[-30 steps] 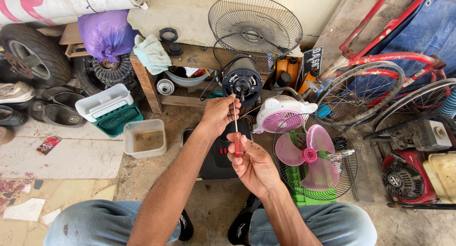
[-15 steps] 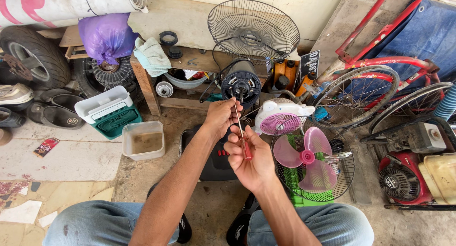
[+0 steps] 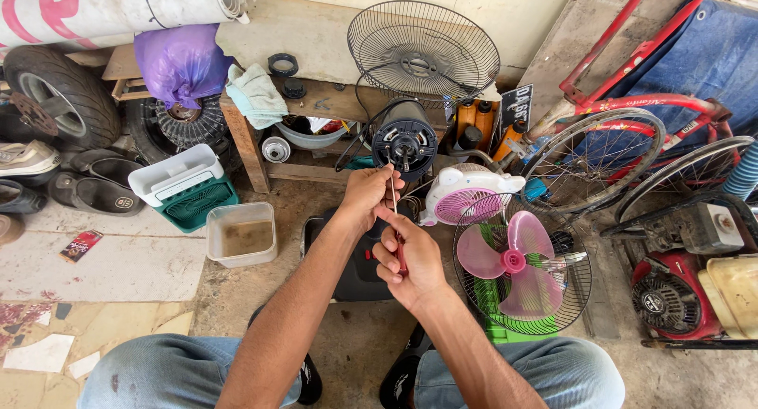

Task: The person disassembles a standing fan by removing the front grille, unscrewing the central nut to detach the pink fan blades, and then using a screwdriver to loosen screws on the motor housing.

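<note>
right hand (image 3: pixel 410 260) clenched on red-handled screwdriver (image 3: pixel 397 234) | left hand (image 3: pixel 367 194) pinching its shaft above right fingers | tip now nearer black fan motor (image 3: pixel 404 144) than before | pink fan (image 3: pixel 513 263) right of fingers

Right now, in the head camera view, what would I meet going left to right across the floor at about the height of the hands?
Black sandals → white and green box → clear plastic tub → left hand → right hand holding a red-handled screwdriver → pink fan blades → red engine.
</note>
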